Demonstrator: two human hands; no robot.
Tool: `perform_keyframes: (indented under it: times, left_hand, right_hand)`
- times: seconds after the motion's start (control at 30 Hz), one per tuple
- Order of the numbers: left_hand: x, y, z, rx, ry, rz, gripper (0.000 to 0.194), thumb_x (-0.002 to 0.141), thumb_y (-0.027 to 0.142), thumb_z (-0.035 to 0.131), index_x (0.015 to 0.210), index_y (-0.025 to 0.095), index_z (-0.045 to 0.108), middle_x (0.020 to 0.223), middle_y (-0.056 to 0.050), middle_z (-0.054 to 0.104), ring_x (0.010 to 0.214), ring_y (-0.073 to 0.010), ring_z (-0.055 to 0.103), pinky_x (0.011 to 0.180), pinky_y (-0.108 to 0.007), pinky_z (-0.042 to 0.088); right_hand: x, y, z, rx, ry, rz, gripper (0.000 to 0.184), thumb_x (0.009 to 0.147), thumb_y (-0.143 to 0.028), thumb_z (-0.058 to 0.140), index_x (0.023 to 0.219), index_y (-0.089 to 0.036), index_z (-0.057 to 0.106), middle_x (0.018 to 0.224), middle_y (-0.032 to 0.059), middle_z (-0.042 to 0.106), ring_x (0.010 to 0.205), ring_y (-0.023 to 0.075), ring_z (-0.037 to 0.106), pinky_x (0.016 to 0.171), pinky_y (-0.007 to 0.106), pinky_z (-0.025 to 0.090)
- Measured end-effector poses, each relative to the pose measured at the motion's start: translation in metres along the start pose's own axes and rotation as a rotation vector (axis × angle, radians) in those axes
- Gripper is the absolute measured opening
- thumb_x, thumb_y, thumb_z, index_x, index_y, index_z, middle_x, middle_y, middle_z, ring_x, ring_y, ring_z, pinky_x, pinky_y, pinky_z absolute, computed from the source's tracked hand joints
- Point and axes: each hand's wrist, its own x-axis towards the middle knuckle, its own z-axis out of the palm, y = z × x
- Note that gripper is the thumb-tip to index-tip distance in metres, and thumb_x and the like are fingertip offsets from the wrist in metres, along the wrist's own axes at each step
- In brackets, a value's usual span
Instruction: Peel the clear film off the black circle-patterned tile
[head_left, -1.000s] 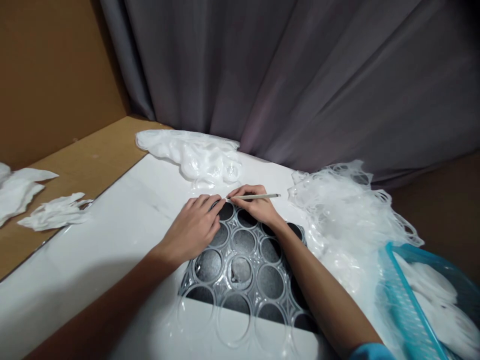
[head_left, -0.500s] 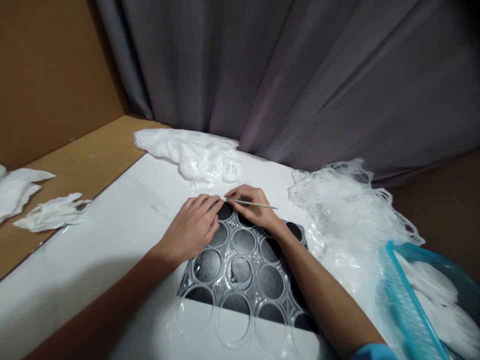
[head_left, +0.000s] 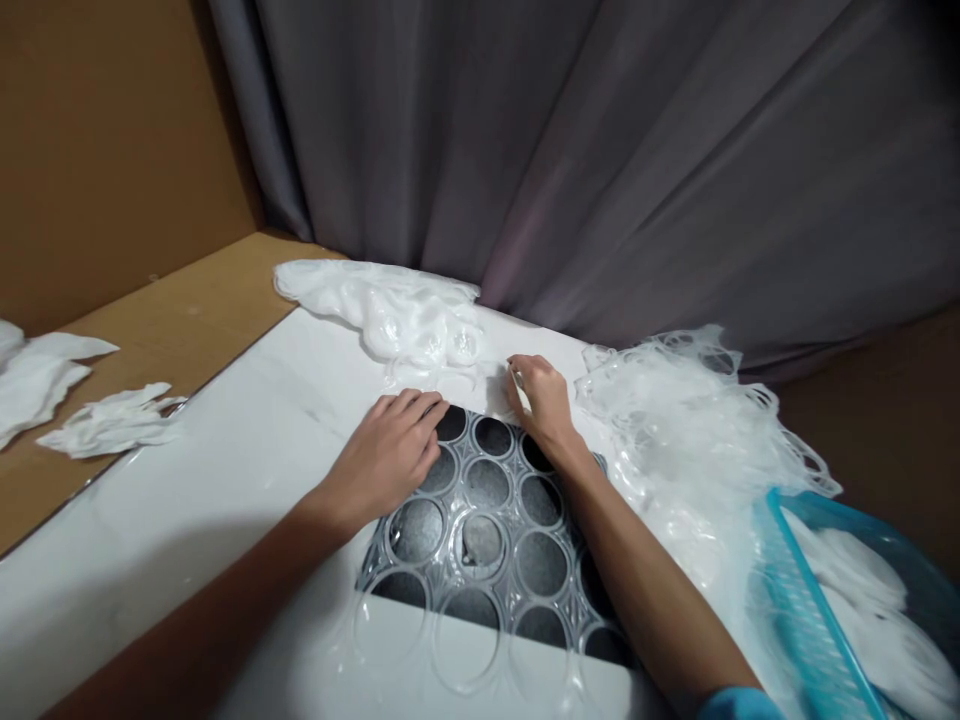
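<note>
A clear plastic sheet with rows of round openings [head_left: 514, 575] lies over a dark board [head_left: 486, 480] on the white table. My left hand [head_left: 390, 450] lies on the sheet's upper left corner, its fingers stretched out and slightly bent over the edge. Just beyond the far edge of the sheet, my right hand [head_left: 544, 395] is closed around a thin pale stick [head_left: 519, 388], mostly hidden by the fingers. One opening near the middle shows a lighter, greyish round patch [head_left: 481, 540].
Glossy white film-like pieces [head_left: 405, 310] are heaped at the back. Right of the sheet spreads a pile of clear cut-out sheets [head_left: 675, 410]. A blue basket [head_left: 825, 610] holds white pieces. Crumpled white gloves [head_left: 112, 420] lie on the left; a grey curtain [head_left: 525, 150] hangs behind.
My right hand has moved right and away from the left hand, lifting off the sheet's far edge with the stick turned more upright. The left hand stays in place.
</note>
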Motion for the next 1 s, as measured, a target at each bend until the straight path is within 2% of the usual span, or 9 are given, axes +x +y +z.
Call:
perform_keyframes:
  times: [0.1,0.2,0.37,0.47,0.57,0.63,0.77,0.87,1.0]
  left_hand:
    - [-0.001,-0.001,0.001,0.005,0.004,0.003,0.045,0.112,0.024,0.046,0.155,0.020,0.057,0.152,-0.011,0.066,0.140,-0.0324,0.057,0.113,-0.051,0.045]
    - [0.000,-0.002,0.003,0.020,0.005,0.010,0.045,0.112,0.024,0.045,0.155,0.018,0.057,0.152,-0.013,0.065,0.139,-0.0324,0.057,0.112,-0.051,0.046]
    - [-0.002,-0.001,-0.001,0.012,0.010,0.017,0.044,0.111,0.023,0.044,0.152,0.017,0.059,0.150,-0.014,0.067,0.138,-0.0318,0.060,0.111,-0.051,0.049]
    - [-0.013,-0.003,-0.016,-0.003,-0.013,0.025,0.044,0.114,0.026,0.041,0.152,0.017,0.060,0.153,-0.014,0.066,0.139,-0.0302,0.061,0.110,-0.048,0.050]
    - [-0.029,-0.013,-0.034,-0.010,-0.020,0.007,0.049,0.117,0.035,0.040,0.161,0.021,0.052,0.159,-0.013,0.063,0.143,-0.0298,0.059,0.113,-0.047,0.048]
    - [-0.037,-0.021,-0.039,-0.001,-0.001,-0.031,0.052,0.118,0.039,0.039,0.166,0.021,0.046,0.160,-0.012,0.062,0.143,-0.0302,0.059,0.115,-0.048,0.047]
    - [-0.042,-0.030,-0.028,0.042,0.047,-0.094,0.053,0.118,0.037,0.035,0.165,0.016,0.046,0.159,-0.016,0.061,0.145,-0.0319,0.057,0.118,-0.050,0.045]
    - [-0.045,-0.028,-0.016,0.079,0.063,-0.105,0.053,0.118,0.036,0.033,0.164,0.012,0.047,0.158,-0.019,0.062,0.146,-0.0329,0.056,0.121,-0.051,0.043]
    - [-0.048,-0.026,-0.007,0.082,0.095,-0.125,0.056,0.119,0.038,0.033,0.167,0.011,0.044,0.164,-0.020,0.057,0.153,-0.0336,0.051,0.127,-0.053,0.038]
  right_hand:
    - [0.005,0.018,-0.007,-0.104,0.069,0.069,0.016,0.090,-0.013,0.060,0.098,-0.019,0.071,0.101,0.0152,0.077,0.094,0.0299,0.065,0.081,0.037,0.049]
    - [0.013,0.035,-0.027,-0.043,0.219,0.125,0.014,0.092,-0.016,0.060,0.094,-0.019,0.074,0.097,0.0136,0.080,0.087,0.0275,0.069,0.080,0.038,0.052]
    - [0.010,0.033,-0.113,0.010,0.401,0.176,0.016,0.094,-0.024,0.065,0.092,-0.020,0.081,0.095,0.0110,0.085,0.082,0.0273,0.079,0.079,0.039,0.058]
    - [-0.024,0.018,-0.171,-0.090,0.430,0.197,0.014,0.092,-0.028,0.071,0.091,-0.022,0.084,0.092,0.0105,0.086,0.082,0.0297,0.082,0.083,0.042,0.061]
    - [-0.083,0.014,-0.200,-0.172,0.493,0.260,0.017,0.094,-0.037,0.071,0.100,-0.028,0.085,0.097,0.0095,0.087,0.090,0.0349,0.084,0.086,0.048,0.063]
    - [-0.124,0.019,-0.201,-0.129,0.459,0.318,0.017,0.095,-0.042,0.070,0.099,-0.032,0.084,0.104,0.0094,0.088,0.093,0.0360,0.084,0.080,0.047,0.064]
    - [-0.166,0.025,-0.187,-0.056,-0.109,0.321,0.019,0.085,-0.047,0.073,0.077,-0.031,0.080,0.088,0.0086,0.086,0.067,0.0343,0.080,0.057,0.045,0.060]
    - [-0.148,-0.001,-0.172,0.121,-0.266,0.274,0.019,0.088,-0.047,0.076,0.082,-0.031,0.084,0.091,0.0095,0.086,0.071,0.0327,0.081,0.059,0.044,0.063]
    - [-0.083,-0.060,-0.127,0.535,-0.348,0.172,0.023,0.094,-0.044,0.081,0.079,-0.027,0.079,0.108,0.0099,0.086,0.098,0.0317,0.083,0.081,0.043,0.067]
